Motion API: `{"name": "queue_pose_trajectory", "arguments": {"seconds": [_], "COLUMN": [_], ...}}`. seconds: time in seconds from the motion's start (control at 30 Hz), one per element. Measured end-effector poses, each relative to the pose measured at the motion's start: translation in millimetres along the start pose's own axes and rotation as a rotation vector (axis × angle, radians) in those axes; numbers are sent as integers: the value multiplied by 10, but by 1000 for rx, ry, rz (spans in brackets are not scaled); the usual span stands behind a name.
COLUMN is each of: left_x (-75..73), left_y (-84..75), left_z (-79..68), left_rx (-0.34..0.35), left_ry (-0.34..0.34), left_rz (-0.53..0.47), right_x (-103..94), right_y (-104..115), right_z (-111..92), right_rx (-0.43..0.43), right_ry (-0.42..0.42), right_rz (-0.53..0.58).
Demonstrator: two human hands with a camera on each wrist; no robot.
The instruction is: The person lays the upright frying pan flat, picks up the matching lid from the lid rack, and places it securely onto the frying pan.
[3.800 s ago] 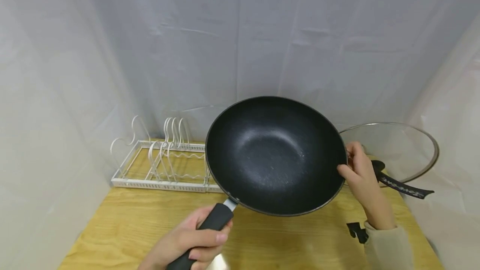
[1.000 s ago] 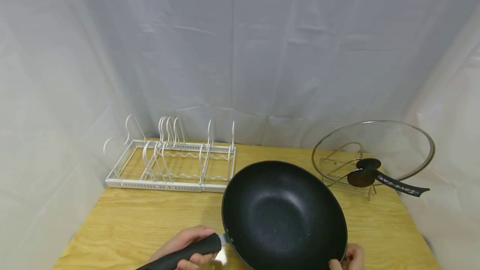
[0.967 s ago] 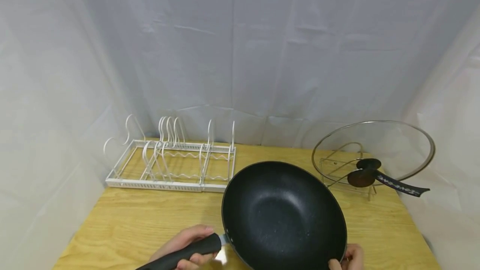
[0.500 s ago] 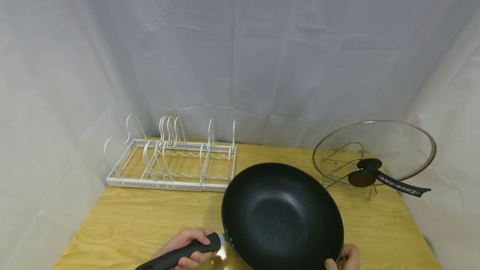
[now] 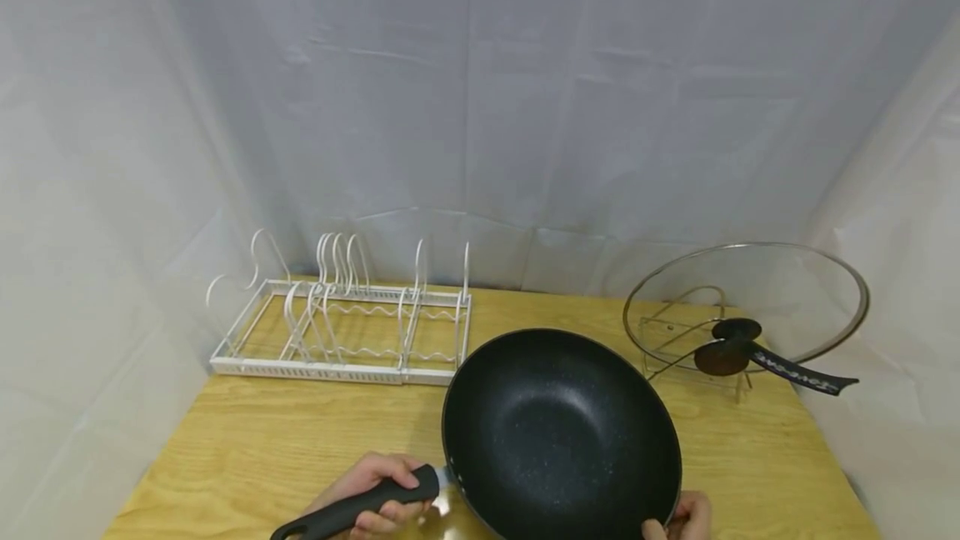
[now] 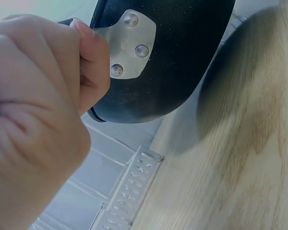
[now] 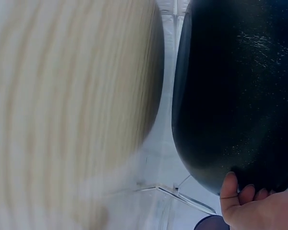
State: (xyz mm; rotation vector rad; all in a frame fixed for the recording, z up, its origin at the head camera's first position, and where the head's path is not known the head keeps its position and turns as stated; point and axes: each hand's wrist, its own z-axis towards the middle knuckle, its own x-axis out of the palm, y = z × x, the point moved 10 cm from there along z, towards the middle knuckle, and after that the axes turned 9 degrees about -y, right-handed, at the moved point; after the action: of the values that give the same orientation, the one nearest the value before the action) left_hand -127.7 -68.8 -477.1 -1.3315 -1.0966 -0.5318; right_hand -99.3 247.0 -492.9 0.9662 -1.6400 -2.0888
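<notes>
In the head view, a black wok (image 5: 558, 432) is held over the front of the table, its dark inside facing up toward me. My left hand (image 5: 378, 494) grips its black handle (image 5: 348, 515), thumb along the top. My right hand (image 5: 684, 518) holds the wok's rim at the lower right, thumb over the edge. The left wrist view shows the riveted metal bracket (image 6: 134, 45) on the wok's outer wall and my left fist (image 6: 43, 91) round the handle. In the right wrist view, fingers (image 7: 229, 187) press against the wok's underside, which is apart from the tabletop.
A white wire rack (image 5: 315, 369) with upright loops stands at the back left of the wooden table (image 5: 300, 432). At the back right, a glass lid (image 5: 795, 298) with a metal rim leans on a small wire stand (image 5: 675, 323); a black handle (image 5: 802, 375) sticks out there. Pale sheeting (image 5: 480, 90) surrounds the table.
Since the earliest frame both hands have lowered the wok toward the front edge, uncovering the rack's right end and the lid stand. Over the last second, the right hand and rim shift slightly left.
</notes>
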Motion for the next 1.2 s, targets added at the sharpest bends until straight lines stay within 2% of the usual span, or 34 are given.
{"name": "queue_pose_trajectory", "arguments": {"seconds": [0.07,0.3,0.43,0.6,0.77,0.97,1.07,1.2], "left_x": [-19,-51,-91,-183,-208,-268,-276,-295], "left_y": [2,17,5,5,2,20,2,-43], "left_z": [6,-15,-10,-5,9,-11,-25,-44], "left_rx": [4,7,13,21,30,16,54,143], "left_ry": [3,-28,-26,-30,49,83,108,108], "left_rz": [19,-30,15,39,65,114,166,236], "right_x": [6,35,49,84,126,101,109,158], "right_y": [-15,-24,-30,-105,-251,-223,-271,-452], "right_z": [6,-1,8,42,45,-4,9,62], "right_rx": [-1,14,22,43,71,-67,-78,7], "right_ry": [3,1,1,62,129,127,144,258], "right_rz": [-15,44,24,-106,-201,-248,-314,-415]}}
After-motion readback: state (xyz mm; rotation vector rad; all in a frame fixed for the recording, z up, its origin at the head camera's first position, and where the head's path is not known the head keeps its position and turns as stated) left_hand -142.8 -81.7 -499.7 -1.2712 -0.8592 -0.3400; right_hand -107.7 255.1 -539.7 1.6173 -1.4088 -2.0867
